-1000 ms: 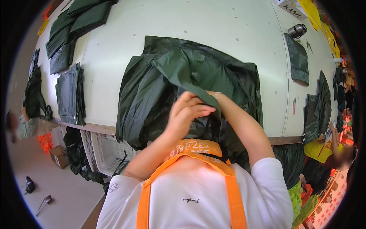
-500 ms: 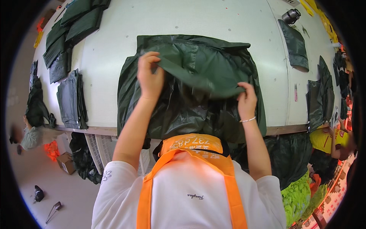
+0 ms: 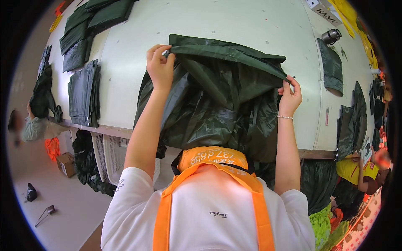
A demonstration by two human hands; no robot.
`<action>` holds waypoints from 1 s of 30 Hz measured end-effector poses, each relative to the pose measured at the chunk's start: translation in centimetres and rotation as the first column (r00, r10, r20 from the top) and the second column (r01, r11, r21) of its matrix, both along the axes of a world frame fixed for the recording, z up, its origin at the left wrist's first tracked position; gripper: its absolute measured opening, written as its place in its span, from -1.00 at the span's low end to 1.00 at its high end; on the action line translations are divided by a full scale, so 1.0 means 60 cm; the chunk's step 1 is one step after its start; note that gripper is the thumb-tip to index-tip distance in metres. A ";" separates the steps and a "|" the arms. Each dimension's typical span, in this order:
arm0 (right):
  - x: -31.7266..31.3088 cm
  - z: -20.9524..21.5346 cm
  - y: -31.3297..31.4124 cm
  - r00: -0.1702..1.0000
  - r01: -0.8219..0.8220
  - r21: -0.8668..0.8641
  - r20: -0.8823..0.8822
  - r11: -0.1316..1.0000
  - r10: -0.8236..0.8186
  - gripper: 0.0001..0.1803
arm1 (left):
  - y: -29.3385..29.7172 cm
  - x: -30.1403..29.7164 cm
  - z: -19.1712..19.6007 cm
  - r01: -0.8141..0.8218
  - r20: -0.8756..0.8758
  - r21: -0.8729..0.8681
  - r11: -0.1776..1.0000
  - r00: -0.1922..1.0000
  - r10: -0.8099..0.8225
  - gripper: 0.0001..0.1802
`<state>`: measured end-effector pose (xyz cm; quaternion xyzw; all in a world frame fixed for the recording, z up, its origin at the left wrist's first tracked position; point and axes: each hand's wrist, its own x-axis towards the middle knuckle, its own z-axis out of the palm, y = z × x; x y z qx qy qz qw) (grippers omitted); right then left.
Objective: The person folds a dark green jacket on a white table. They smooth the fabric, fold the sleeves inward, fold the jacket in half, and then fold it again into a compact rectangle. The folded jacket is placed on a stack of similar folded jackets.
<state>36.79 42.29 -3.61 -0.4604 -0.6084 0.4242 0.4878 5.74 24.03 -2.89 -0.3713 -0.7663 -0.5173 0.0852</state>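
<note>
A large dark green shiny garment [image 3: 217, 100] lies spread on the white table [image 3: 234, 21] in front of me, its near part hanging over the table's front edge. My left hand [image 3: 160, 66] pinches the garment's far left corner. My right hand [image 3: 289, 95], with a thin bracelet at the wrist, grips the far right end of the same folded edge. Between both hands the edge is stretched out in a straight band.
Folded dark green pieces [image 3: 83, 93] lie at the table's left, more at the far left corner [image 3: 94, 16] and along the right side [image 3: 333, 67]. A metal cup [image 3: 331, 36] stands far right. A white crate [image 3: 109, 154] sits under the table. Other people are at left [image 3: 35, 125] and lower right [image 3: 360, 169].
Both hands were together at the garment's middle, then drew apart. They have now carried the folded edge farther away across the table and stretched it wide.
</note>
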 end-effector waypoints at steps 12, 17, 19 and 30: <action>0.068 -0.025 0.055 0.749 -0.518 -0.218 0.350 0.827 0.562 -0.78 | -0.039 -0.052 -0.039 0.029 -0.276 -0.464 0.886 0.945 -0.175 -0.85; 0.048 -0.065 0.069 0.830 -0.283 -0.303 0.397 0.910 0.391 -0.62 | -0.022 0.199 -0.038 0.447 -0.138 -0.522 0.726 0.796 -0.589 -0.79; 0.043 -0.072 0.076 0.822 -0.283 -0.284 0.420 0.916 0.384 -0.60 | -0.020 0.249 -0.087 0.508 -0.099 -0.447 0.736 0.790 -0.605 -0.80; 0.027 -0.076 0.161 0.802 -0.345 -0.176 0.455 0.922 0.387 -0.59 | -0.049 0.245 -0.098 0.469 -0.145 -0.327 0.821 0.833 -0.534 -0.79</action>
